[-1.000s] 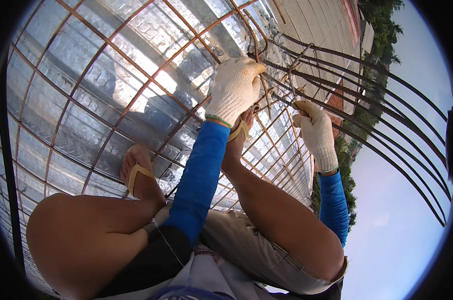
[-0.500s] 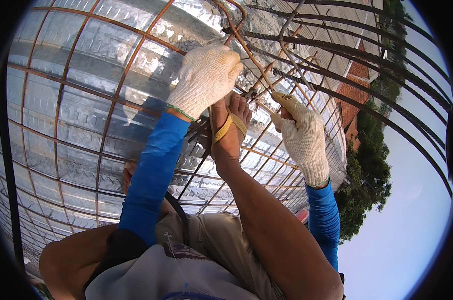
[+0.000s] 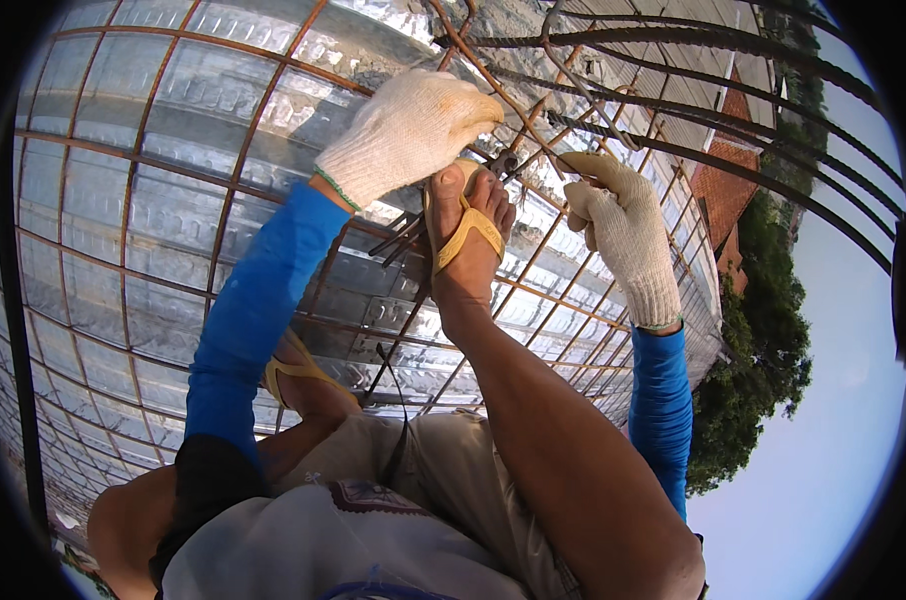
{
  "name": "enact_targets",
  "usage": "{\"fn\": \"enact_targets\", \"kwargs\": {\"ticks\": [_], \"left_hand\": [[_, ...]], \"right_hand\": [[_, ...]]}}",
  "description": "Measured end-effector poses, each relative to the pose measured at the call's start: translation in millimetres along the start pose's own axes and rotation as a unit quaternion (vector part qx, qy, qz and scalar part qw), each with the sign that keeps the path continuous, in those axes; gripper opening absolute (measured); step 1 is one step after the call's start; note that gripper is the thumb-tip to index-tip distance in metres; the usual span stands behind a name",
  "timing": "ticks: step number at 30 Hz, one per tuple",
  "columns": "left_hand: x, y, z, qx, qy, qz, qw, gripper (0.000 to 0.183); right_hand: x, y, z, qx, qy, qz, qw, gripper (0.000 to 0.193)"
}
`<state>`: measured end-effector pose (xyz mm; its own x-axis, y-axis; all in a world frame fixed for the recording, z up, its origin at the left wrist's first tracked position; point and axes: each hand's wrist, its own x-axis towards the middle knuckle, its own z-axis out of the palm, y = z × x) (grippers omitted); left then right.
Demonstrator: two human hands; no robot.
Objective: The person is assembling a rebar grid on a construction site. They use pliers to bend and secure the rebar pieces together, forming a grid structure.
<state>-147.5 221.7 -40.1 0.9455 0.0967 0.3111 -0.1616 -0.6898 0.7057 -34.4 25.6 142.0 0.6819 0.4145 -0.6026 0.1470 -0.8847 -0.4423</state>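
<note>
Rusty steel mesh (image 3: 235, 183), square-celled and brown-orange, is seen at left, over corrugated metal sheet (image 3: 198, 90), silvery and stained. Left grip (image 3: 408, 130), white knit glove, is curled near a mesh bar — underside hidden, so whether anything is held cannot be told. Beside it, a sandalled foot (image 3: 473, 240) is planted; a dark metal tool head (image 3: 503, 163) is seen just past the toes. Thin rusty bar (image 3: 498, 88), bare and slightly bent, is slanted down between both grips, lower end by the right fingertips. Right grip (image 3: 618, 215), same glove, is held narrow, fingers bent — contents can't be made out. Dark ribbed bars (image 3: 673, 37) are curved away at upper right.
</note>
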Motion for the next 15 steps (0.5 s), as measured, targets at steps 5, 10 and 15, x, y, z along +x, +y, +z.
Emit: {"fn": "enact_targets", "kwargs": {"ticks": [5,10,15], "left_hand": [[-6.5,-4.6,-24.0,0.161,-0.101,0.121,0.974,0.028],[2.9,-4.3,-25.2,0.122,-0.136,0.06,0.981,0.026],[-10.8,3.1,-16.9,-0.006,-0.131,-0.017,0.991,0.024]], "right_hand": [[-3.6,6.9,11.6,-0.048,-0.049,-0.051,0.996,0.033],[-8.6,7.8,12.9,-0.06,-0.03,-0.039,0.997,0.037],[-6.7,8.2,9.2,-0.039,-0.018,-0.039,0.998,0.039]]}}
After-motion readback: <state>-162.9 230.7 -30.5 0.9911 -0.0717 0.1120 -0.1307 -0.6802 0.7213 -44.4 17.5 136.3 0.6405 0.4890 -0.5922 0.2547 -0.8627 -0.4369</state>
